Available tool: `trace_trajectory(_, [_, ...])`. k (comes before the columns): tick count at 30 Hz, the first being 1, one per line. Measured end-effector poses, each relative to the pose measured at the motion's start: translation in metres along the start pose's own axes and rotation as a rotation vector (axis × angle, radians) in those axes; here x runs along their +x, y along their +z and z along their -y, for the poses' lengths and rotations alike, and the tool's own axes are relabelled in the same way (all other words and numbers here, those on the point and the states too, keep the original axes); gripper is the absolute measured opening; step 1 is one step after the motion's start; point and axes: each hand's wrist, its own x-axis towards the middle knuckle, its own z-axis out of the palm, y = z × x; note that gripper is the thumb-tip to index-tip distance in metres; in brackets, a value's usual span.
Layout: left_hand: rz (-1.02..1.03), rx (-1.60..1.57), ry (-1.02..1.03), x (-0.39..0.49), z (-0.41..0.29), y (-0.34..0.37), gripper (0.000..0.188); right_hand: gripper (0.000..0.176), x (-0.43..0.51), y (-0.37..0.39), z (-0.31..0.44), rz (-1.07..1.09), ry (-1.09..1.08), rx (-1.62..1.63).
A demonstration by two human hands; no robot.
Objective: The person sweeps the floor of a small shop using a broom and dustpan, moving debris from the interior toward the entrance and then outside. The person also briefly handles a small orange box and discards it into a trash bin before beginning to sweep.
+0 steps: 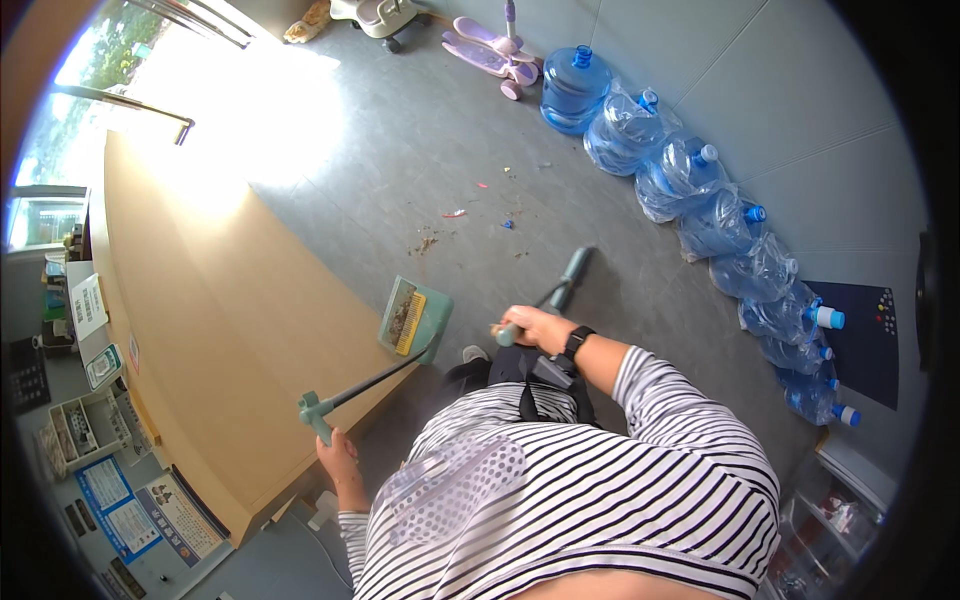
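Note:
My left hand (339,453) grips the green handle end of a long-handled dustpan (439,311). The dustpan rests at the foot of the wooden counter, with dirt and a yellow comb-like strip in its pan. My right hand (531,328) is closed around the green handle of a broom (576,270), whose blurred green head is on the floor side, ahead and to the right. Brown debris (427,244), a red and white scrap (454,214) and a small blue piece (508,224) lie on the grey floor beyond the dustpan and broom.
A wooden counter (247,322) runs along the left. Several blue water jugs (576,90), most in plastic wrap, line the right wall. Farther off stand a pink and purple scooter (495,56) and a wheeled base (379,16). Bright light falls near the glass door.

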Motion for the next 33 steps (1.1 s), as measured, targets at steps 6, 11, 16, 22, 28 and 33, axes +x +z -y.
trace_trajectory(6, [-0.019,0.087,0.012,-0.033,-0.004,0.021,0.007,0.006,0.024,0.087,0.06,0.19,-0.209,-0.232])
trace_trajectory(11, [0.003,0.066,0.003,-0.021,-0.004,0.036,0.007,0.012,0.023,0.03,0.091,0.394,-0.139,0.141])
trace_trajectory(16, [-0.011,0.035,0.012,0.014,0.007,0.053,0.011,0.009,-0.044,-0.058,0.061,-0.081,-0.376,-0.45])
trace_trajectory(22, [0.048,0.114,0.012,0.071,0.013,0.079,0.013,0.011,-0.177,-0.135,0.008,-0.246,-0.361,-0.396])
trace_trajectory(28, [0.079,0.037,-0.11,0.136,0.001,0.104,0.014,0.011,-0.23,-0.175,-0.033,-0.55,-0.26,-0.459])
trace_trajectory(33, [0.085,0.035,-0.145,0.178,-0.006,0.122,0.014,0.011,-0.189,-0.198,0.002,-0.606,-0.175,-0.367])
